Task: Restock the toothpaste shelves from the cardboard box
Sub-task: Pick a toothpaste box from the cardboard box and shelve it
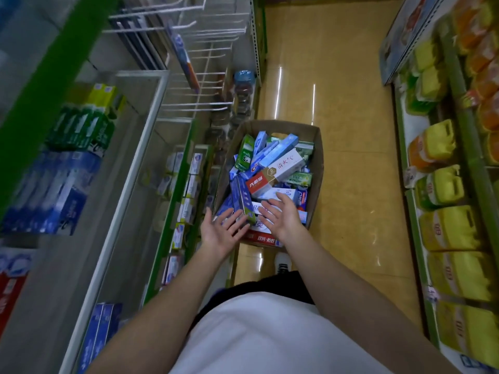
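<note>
Cardboard box (316, 168) long axis runs away from me. My left hand (221, 233), right hand (280, 214): fingers extended, released, above toothpaste cartons (280, 168).

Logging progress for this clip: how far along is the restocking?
Done: some toothpaste cartons already sit on the left shelves. In hand: nothing; left hand and right hand reach open over the cardboard box. Left: the box is full of jumbled cartons, and shelf space remains.

The white toothpaste carton (286, 164) in the cardboard box (317, 168) reads 清火; other print is too blurred.
</note>
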### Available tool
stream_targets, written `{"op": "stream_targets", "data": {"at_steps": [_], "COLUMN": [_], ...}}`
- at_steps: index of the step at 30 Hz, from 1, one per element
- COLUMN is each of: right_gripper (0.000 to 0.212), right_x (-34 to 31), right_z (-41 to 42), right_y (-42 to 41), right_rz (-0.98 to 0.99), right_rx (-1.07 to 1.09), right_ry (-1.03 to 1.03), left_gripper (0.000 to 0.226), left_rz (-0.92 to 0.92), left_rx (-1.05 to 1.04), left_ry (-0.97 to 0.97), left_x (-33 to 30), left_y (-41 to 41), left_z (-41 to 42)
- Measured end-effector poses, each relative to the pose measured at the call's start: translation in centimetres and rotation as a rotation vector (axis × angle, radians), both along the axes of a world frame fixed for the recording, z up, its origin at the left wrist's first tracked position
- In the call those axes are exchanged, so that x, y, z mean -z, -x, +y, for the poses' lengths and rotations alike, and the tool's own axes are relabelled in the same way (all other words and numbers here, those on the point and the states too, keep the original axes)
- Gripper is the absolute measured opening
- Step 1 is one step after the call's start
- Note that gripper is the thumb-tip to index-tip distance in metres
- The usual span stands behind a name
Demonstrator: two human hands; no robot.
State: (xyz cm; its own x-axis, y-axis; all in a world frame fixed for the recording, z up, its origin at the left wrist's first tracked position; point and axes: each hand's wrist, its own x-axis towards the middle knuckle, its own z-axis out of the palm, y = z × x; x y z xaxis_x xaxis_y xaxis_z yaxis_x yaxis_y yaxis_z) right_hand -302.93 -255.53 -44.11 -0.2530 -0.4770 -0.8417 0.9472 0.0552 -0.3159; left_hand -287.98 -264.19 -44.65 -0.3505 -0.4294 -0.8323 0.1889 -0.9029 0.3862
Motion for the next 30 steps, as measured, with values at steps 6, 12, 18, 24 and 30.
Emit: {"op": "stream_targets", "data": {"at_steps": [6, 12, 18, 24, 30], "right_gripper": [0.041, 0.034, 0.036, 0.035, 0.03], "right_x": [1.8, 3.2, 5.3, 6.6, 8.3], "right_z": [-3.7, -6.0, -7.8, -9.2, -9.4], "right_y": [0.5, 0.0, 0.6, 0.6, -0.3], "right_rz": [-0.033, -0.006, 0.068, 0.12, 0.146], "right_rx": [-0.144, -0.342, -0.458, -0.595, -0.66], "right_ry": [-0.104, -0.229, -0.39, -0.469, -0.48], "left_gripper": [0.066, 0.059, 0.051, 0.044, 0.034], "left_rz": [-0.135, -0.218, -0.277, -0.409, -0.539], "left_rx": [-0.007, 0.031, 0.209, 0.378, 0.711], "left_ry": [0.005, -0.027, -0.032, -0.037, -0.001], "left_x": [0.8, 1.9, 2.5, 4.3, 5.7], "left_y": [1.0, 1.2, 1.9, 3.0, 4.1], "left_z": [-2.4, -4.9, -7.4, -9.2, -10.0]}}
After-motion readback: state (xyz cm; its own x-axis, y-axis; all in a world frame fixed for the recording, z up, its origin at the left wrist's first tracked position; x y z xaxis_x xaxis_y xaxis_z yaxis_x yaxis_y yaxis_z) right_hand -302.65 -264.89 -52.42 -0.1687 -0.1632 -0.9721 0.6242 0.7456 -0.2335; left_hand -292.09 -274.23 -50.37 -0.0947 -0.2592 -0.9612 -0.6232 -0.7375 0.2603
